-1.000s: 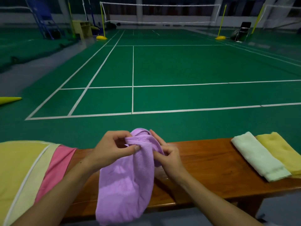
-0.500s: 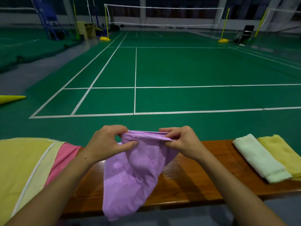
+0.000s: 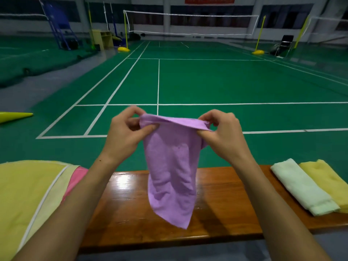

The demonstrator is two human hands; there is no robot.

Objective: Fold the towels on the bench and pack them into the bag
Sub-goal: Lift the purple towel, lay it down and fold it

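A purple towel [image 3: 171,170] hangs in the air above the wooden bench [image 3: 216,210]. My left hand [image 3: 125,136] pinches its upper left corner and my right hand [image 3: 224,135] pinches its upper right corner, so the top edge is stretched between them. The towel's lower tip hangs just over the bench top. A folded pale green towel [image 3: 303,187] and a folded yellow towel [image 3: 329,181] lie side by side at the bench's right end. The yellow and pink bag [image 3: 33,191] sits at the bench's left end.
Beyond the bench lies a green badminton court with white lines and a net [image 3: 192,23] at the far end. A yellow cone [image 3: 15,116] lies on the floor to the left. A black chair [image 3: 284,44] stands at the far right.
Both hands have lifted the purple towel off the bench and drawn apart, spreading its top edge. The right hand shifted from the towel's middle to its upper right corner.
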